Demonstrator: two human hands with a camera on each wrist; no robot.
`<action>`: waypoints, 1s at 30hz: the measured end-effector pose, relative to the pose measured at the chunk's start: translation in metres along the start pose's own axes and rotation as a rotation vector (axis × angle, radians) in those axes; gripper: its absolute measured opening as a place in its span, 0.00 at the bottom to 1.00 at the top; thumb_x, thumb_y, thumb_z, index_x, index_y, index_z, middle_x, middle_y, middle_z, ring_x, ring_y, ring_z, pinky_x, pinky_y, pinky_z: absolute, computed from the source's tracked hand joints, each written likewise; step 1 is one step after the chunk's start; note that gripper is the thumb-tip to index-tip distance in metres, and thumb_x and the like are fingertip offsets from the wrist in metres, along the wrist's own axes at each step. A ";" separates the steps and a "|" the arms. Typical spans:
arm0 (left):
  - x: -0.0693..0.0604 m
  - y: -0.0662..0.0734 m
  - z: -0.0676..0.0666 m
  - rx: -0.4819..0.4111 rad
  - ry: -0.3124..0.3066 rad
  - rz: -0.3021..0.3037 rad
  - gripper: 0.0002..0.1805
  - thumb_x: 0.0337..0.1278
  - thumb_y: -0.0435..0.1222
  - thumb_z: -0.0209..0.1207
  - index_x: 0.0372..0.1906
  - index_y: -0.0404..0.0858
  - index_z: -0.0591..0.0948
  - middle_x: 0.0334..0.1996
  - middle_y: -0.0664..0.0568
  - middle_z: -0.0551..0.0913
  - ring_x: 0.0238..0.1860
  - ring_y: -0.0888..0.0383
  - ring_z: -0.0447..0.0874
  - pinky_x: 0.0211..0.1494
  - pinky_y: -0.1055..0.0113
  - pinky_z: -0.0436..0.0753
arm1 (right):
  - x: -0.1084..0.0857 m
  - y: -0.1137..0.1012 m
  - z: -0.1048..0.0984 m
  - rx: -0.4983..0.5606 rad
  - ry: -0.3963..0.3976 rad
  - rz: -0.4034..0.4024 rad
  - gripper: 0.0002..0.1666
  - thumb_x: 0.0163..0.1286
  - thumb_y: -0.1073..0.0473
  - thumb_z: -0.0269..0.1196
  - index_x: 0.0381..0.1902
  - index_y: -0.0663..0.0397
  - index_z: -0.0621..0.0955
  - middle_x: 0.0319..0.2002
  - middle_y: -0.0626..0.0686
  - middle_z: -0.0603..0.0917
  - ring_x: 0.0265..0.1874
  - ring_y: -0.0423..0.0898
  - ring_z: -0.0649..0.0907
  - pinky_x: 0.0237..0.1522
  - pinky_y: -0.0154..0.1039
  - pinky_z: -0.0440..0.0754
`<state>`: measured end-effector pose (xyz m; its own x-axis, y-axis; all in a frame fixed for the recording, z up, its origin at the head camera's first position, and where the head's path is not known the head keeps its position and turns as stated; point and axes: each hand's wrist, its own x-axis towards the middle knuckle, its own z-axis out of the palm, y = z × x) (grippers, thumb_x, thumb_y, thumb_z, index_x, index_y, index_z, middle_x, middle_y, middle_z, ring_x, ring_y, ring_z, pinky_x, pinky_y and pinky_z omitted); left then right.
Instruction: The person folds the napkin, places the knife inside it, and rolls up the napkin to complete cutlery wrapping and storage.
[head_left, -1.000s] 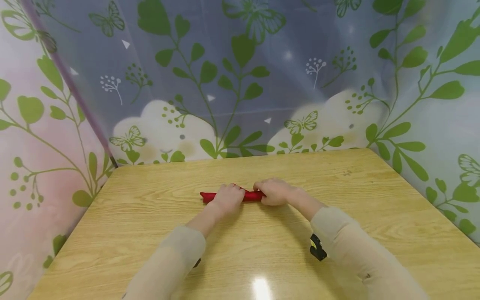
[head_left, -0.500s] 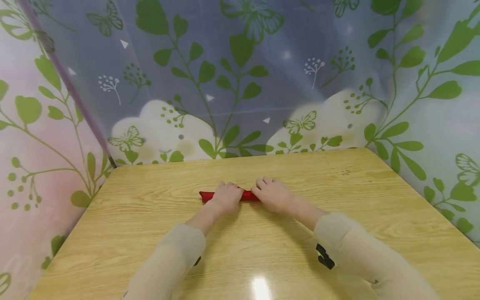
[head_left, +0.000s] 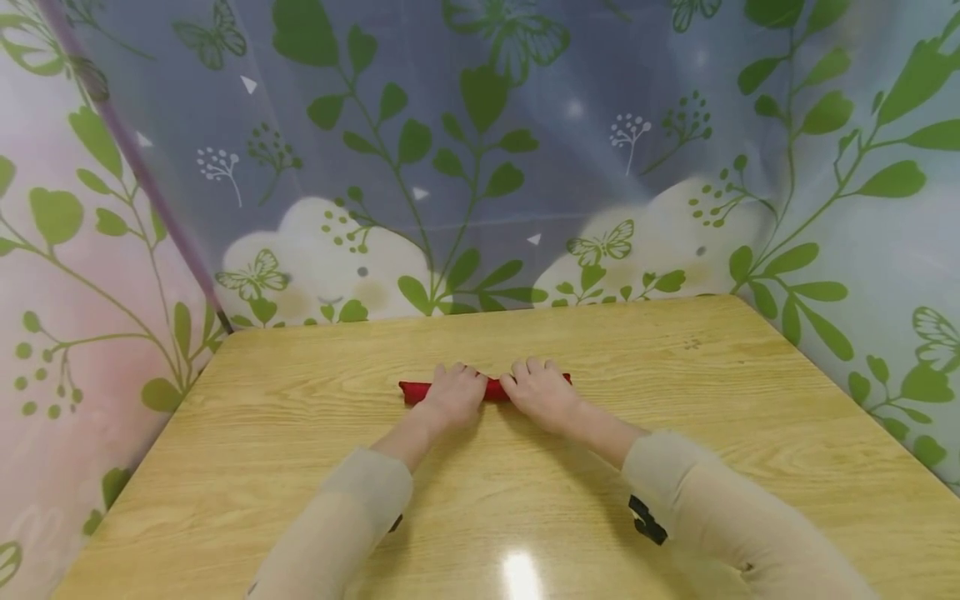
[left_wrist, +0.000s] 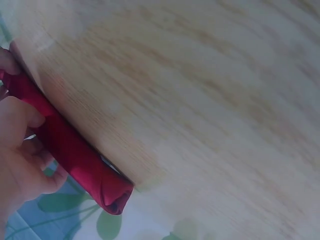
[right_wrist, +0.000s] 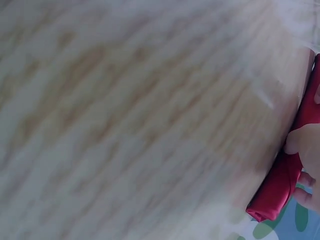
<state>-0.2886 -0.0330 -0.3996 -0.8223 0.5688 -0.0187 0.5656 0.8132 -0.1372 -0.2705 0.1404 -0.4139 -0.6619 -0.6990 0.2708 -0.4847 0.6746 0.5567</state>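
Observation:
A rolled-up red cloth (head_left: pixel 415 392) lies crosswise on the wooden table, smooth and shiny like satin. My left hand (head_left: pixel 456 395) grips the roll left of its middle, leaving the left end sticking out. Close beside it, my right hand (head_left: pixel 546 395) holds the right part, with a short bit of red showing past the fingers. In the left wrist view, the thumb is on the near side of the cloth roll (left_wrist: pixel 75 150) and the fingers are behind it. The right wrist view has the thumb pressing the roll (right_wrist: pixel 274 195) likewise, its folded end visible.
The wood-grain table (head_left: pixel 300 467) reaches back to a printed curtain (head_left: pixel 480 167) with leaves and butterflies. More printed fabric hangs along the left and right sides. A bright light reflection shows near the front of the tabletop.
My right hand has shifted from the roll's right end to lie over it, fingers now pointing away, and the end shows again beyond them. The left hand stays in place.

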 end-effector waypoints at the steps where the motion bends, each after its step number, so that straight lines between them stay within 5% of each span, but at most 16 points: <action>1: 0.000 0.000 0.000 0.004 -0.001 0.002 0.16 0.57 0.38 0.57 0.49 0.38 0.78 0.46 0.48 0.78 0.50 0.50 0.72 0.47 0.50 0.69 | 0.000 0.000 0.000 0.000 -0.009 0.003 0.08 0.65 0.59 0.58 0.39 0.57 0.73 0.33 0.56 0.74 0.30 0.51 0.76 0.26 0.43 0.76; 16: 0.003 -0.001 0.004 0.053 -0.020 0.009 0.17 0.59 0.39 0.55 0.52 0.38 0.76 0.46 0.48 0.73 0.49 0.51 0.69 0.46 0.51 0.70 | 0.004 0.006 0.001 0.129 -0.053 0.041 0.13 0.64 0.54 0.61 0.41 0.55 0.74 0.35 0.56 0.76 0.32 0.52 0.78 0.30 0.46 0.78; 23: -0.004 0.005 0.006 0.171 0.083 0.033 0.17 0.62 0.39 0.52 0.54 0.36 0.74 0.46 0.46 0.71 0.47 0.50 0.69 0.43 0.52 0.75 | 0.010 0.014 0.002 0.302 -0.137 0.072 0.21 0.59 0.50 0.65 0.45 0.55 0.74 0.38 0.57 0.77 0.37 0.54 0.78 0.33 0.50 0.78; 30: -0.010 0.023 0.010 0.280 0.204 -0.057 0.13 0.64 0.38 0.48 0.49 0.36 0.75 0.42 0.44 0.75 0.44 0.48 0.74 0.40 0.50 0.77 | 0.015 0.020 0.003 0.397 -0.170 0.114 0.15 0.60 0.59 0.62 0.44 0.55 0.75 0.38 0.56 0.78 0.38 0.55 0.78 0.33 0.51 0.78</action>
<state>-0.2681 -0.0211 -0.4127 -0.8065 0.5597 0.1907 0.4571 0.7948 -0.3992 -0.2921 0.1438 -0.4015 -0.7925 -0.5881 0.1617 -0.5629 0.8073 0.1772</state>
